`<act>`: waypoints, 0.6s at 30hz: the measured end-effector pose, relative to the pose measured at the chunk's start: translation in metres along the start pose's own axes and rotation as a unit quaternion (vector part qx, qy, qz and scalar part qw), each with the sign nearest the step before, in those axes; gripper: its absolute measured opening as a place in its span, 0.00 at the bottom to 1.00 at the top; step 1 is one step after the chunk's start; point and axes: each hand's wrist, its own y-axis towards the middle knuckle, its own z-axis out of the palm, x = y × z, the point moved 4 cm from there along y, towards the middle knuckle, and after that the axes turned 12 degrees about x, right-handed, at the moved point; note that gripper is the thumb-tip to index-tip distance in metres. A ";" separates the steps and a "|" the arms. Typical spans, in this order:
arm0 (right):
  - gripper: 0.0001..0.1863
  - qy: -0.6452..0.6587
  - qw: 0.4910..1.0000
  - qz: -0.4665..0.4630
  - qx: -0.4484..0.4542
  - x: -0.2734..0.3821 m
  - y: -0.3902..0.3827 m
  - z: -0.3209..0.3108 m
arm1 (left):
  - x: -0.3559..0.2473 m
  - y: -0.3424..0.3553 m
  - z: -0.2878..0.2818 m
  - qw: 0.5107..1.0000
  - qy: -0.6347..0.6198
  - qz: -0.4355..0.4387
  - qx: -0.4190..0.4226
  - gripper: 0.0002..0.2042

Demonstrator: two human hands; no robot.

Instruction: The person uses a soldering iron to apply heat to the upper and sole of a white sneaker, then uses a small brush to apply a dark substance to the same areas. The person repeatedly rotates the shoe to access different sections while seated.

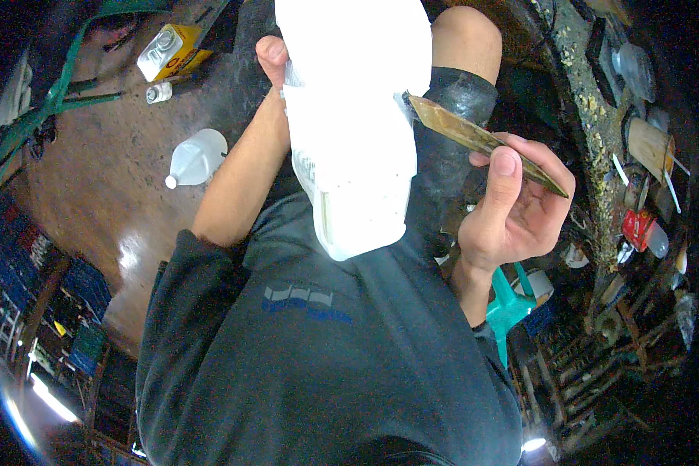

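A large, overexposed white object [353,116], shoe-like in shape, fills the upper middle. My left hand [272,62] grips its left side, with the fingers mostly hidden behind it. My right hand [518,202] holds a thin, flat brownish tool [450,124], a wooden-looking strip with a pointed end, between thumb and fingers. The tool's far tip is at the right edge of the white object; whether it touches is hard to tell. Some dark residue shows at that tip. The white object is held above my lap and dark shorts.
A translucent jug [194,159], a yellow-labelled can [171,50] and a small jar [159,92] are on the brown floor at left. A green chair frame [58,101] is beyond. At right, a stained ledge [590,155] borders several cups, tools and a red container [638,229]; a teal stool [505,303] sits lower.
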 end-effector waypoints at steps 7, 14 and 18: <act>0.13 -0.093 0.994 -0.036 0.051 0.000 0.005 0.002 | -0.008 0.002 -0.001 1.000 0.015 -0.012 0.004 0.21; 0.13 -0.118 0.990 -0.051 0.063 0.004 0.009 0.005 | -0.005 0.001 0.000 0.999 -0.035 -0.010 -0.002 0.23; 0.13 -0.119 0.989 -0.056 0.064 0.005 0.010 0.005 | -0.006 0.001 0.001 0.999 -0.050 -0.006 -0.004 0.24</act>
